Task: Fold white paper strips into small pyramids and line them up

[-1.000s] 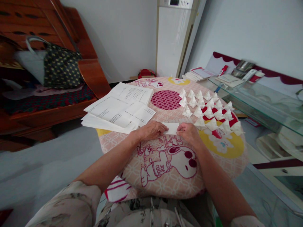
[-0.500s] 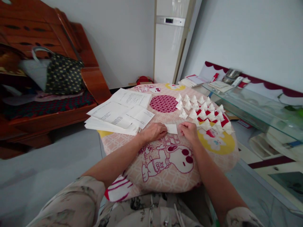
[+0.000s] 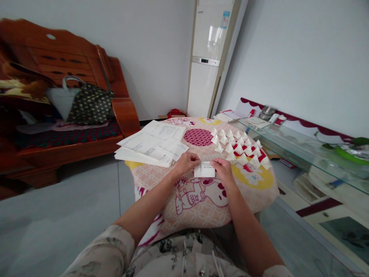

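Observation:
A small folded piece of white paper (image 3: 204, 171) with printed lines is held up between my two hands. The fingers of my left hand (image 3: 186, 163) pinch its upper left corner. My right hand (image 3: 223, 169) grips its upper right corner between thumb and fingers. To the left lies a stack of printed sheets (image 3: 151, 144) with fold creases. Several small folded paper pyramids (image 3: 243, 159) stand in rows at the right of the table.
A patterned cloth (image 3: 173, 215) with cartoon figures covers the round table. On the right runs a glass-topped cabinet (image 3: 302, 150) with cups and papers on it. A wooden bench (image 3: 86, 134) holding a dotted bag (image 3: 92, 104) stands at left; a tall white air conditioner (image 3: 203, 84) is behind.
The folded paper, plain and lying on the cloth before, is now raised with print showing. My right hand, apart from it earlier, has closed on its corner. The camera view has tilted up.

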